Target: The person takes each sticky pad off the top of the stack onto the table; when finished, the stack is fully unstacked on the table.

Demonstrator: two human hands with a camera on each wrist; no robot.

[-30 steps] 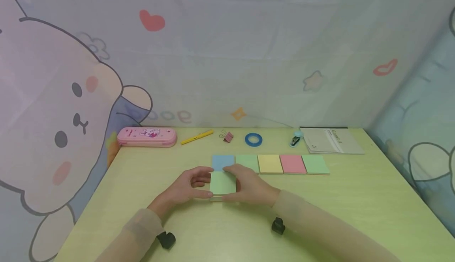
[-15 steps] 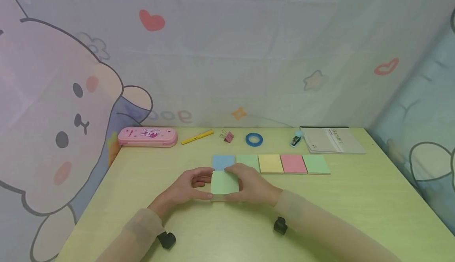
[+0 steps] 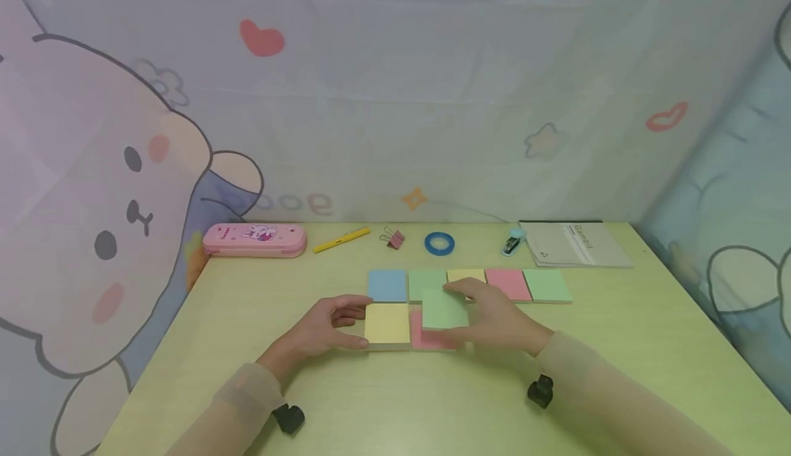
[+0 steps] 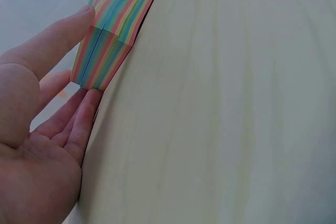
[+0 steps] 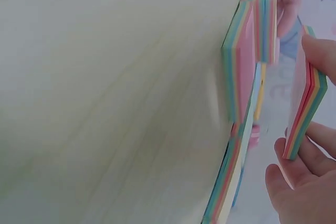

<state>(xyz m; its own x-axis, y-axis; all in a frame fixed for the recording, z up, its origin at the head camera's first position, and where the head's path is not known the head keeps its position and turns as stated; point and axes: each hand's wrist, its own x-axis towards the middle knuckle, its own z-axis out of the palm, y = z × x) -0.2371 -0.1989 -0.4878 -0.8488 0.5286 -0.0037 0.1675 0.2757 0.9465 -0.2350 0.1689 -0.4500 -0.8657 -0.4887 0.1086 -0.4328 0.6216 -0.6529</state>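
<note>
Pale green table (image 3: 618, 346), left hand (image 3: 321, 329) fingers pinching yellow-topped pad (image 3: 387, 323), right hand (image 3: 494, 318) fingers gripping lifted green-topped pad (image 3: 443, 309), pink pad (image 3: 420, 338) beneath, seemingly half hidden.

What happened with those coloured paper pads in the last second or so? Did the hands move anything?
The right hand lifted a green-topped wad off the near pad and carried it to the right, above a pink pad on the table. That left the near pad yellow on top. The left hand kept holding that pad in place. The back row of pads and the stationery behind it stayed put.
</note>
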